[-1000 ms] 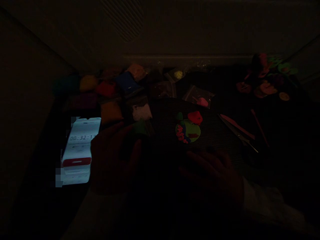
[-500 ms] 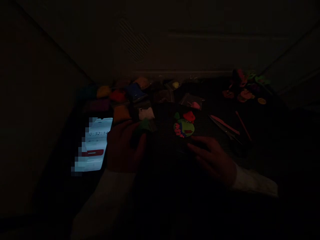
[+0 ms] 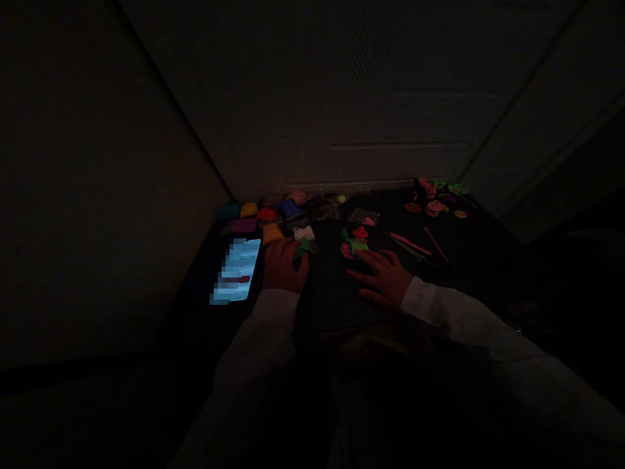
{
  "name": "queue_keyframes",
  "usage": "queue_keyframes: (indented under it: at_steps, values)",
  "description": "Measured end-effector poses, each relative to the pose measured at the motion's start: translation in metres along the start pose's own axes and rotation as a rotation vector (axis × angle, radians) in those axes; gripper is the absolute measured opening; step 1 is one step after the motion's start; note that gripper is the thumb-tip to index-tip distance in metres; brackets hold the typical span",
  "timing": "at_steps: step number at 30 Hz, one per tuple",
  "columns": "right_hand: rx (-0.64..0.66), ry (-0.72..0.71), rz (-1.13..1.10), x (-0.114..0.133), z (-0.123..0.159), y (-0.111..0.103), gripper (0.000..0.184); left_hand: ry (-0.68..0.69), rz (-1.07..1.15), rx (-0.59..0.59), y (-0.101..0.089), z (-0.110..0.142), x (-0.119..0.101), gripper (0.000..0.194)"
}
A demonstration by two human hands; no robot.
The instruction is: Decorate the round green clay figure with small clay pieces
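Note:
In the dark head view, my left hand point(image 3: 284, 267) is curled around a small packet of green modelling clay point(image 3: 303, 248), with the thumb on its near side. The fingertips are partly lost in shadow. My right hand point(image 3: 385, 279) has its fingers stretched and spread, holding nothing. Its index finger reaches the lower edge of a flat clay figure point(image 3: 352, 245) in green, red, pink and blue; whether it presses on it I cannot tell. A lit phone point(image 3: 249, 273) lies left of my left hand.
Bags of coloured clay, among them blue point(image 3: 291, 208), purple point(image 3: 243, 225) and orange point(image 3: 272, 233), line the back left. Scissors point(image 3: 413, 244) and a thin pink stick point(image 3: 436, 244) lie to the right. Colourful clay pieces point(image 3: 434, 207) sit at the back right, near a panelled wall point(image 3: 312, 98).
The view has shifted, so the table looks smaller and more of the wall shows. My right hand has moved up onto the clay figure's edge. The left hand stays at the green packet.

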State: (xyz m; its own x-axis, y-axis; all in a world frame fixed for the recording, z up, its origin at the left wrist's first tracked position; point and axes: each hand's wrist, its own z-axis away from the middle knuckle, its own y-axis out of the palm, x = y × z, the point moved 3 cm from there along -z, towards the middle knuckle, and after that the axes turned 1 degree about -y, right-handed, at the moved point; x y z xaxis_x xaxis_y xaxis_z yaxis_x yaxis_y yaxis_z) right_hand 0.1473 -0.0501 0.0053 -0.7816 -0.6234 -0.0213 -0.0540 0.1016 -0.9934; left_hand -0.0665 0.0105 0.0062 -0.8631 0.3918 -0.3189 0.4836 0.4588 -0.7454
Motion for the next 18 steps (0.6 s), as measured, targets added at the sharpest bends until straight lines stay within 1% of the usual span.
queue_keyframes:
  at_steps: [6,12,18]
  values:
    - [-0.002,-0.049,0.001,0.011,0.007,-0.004,0.044,0.003,0.001,-0.022,0.002,0.003,0.002,0.029]
    - [-0.016,-0.071,-0.046,0.017,0.014,-0.01,0.044,0.012,0.009,-0.012,0.003,0.003,0.003,0.028]
    - [-0.023,-0.002,-0.049,0.012,0.007,-0.007,0.046,0.008,0.007,-0.011,0.005,0.004,0.004,0.027]
